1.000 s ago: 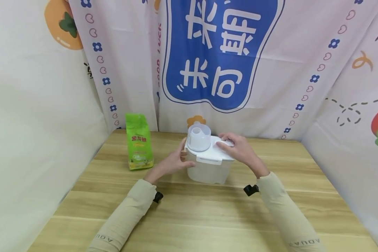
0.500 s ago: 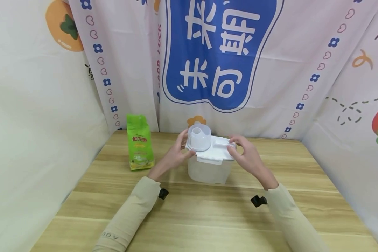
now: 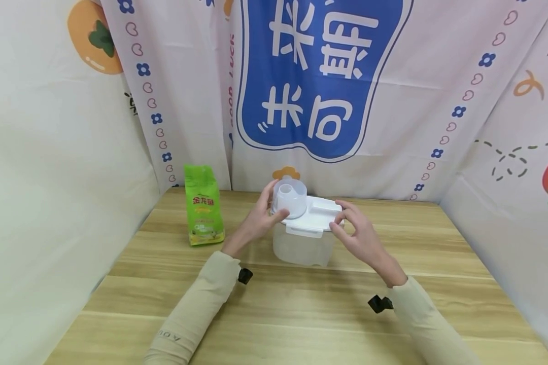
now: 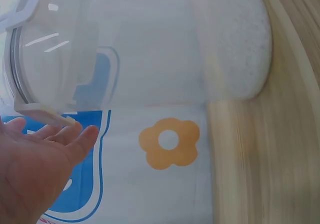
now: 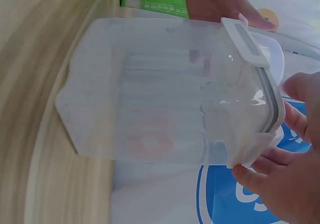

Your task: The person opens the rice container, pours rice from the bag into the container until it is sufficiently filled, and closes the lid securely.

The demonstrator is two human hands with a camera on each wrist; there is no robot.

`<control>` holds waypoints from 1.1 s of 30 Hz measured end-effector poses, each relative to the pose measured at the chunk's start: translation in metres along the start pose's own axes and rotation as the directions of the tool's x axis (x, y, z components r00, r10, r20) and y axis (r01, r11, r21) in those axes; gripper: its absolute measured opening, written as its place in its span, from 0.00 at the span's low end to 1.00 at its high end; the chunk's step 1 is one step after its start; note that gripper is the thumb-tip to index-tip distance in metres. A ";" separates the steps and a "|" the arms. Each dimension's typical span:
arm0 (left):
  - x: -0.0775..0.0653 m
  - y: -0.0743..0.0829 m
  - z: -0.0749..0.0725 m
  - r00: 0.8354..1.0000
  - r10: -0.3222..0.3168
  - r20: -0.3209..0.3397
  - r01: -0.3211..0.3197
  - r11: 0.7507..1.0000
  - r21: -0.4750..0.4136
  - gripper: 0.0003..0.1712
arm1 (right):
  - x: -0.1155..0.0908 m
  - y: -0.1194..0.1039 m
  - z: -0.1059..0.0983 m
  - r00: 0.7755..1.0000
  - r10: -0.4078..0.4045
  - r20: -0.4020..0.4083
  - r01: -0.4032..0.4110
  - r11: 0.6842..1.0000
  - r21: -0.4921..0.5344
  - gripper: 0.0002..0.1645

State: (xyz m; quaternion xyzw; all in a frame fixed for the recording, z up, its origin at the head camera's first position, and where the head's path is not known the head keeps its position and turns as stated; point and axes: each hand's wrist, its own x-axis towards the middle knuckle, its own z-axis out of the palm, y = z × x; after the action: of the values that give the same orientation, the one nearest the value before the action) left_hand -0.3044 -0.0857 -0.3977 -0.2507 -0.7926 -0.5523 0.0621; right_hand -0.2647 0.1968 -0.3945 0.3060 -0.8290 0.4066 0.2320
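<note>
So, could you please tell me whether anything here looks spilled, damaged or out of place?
I see nothing spilled or broken; the box and green bag stand upright on the table. Only the cloth behind looks odd: its blue sign reads sideways, as if hung turned.

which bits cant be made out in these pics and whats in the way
Head view: the fine print on the green bag, too small to read.
Head view: the far wall of the container, hidden by the lid.
Left wrist view: the rest of the left hand, cut off at the lower left corner.
Right wrist view: most of the green bag, behind the left hand and past the upper edge.
</note>
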 end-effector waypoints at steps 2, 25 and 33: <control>0.001 0.002 0.001 1.000 0.010 0.001 -0.010 1.000 -0.019 0.55 | -0.002 0.000 0.001 1.000 0.009 -0.013 -0.009 1.000 0.009 0.07; 0.002 0.002 0.007 0.999 0.008 -0.045 -0.010 0.999 -0.047 0.45 | -0.023 -0.015 0.033 0.953 -0.176 -0.246 0.187 0.982 0.022 0.12; 0.000 0.002 0.009 0.998 0.042 -0.052 -0.044 0.999 -0.027 0.44 | -0.026 0.008 0.037 0.900 -0.378 -0.218 0.352 0.924 -0.150 0.17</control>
State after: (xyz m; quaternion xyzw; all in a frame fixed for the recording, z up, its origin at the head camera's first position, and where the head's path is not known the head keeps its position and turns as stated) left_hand -0.3020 -0.0772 -0.3988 -0.2543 -0.7773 -0.5682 0.0907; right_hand -0.2566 0.1788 -0.4360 0.3909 -0.7428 0.3452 0.4199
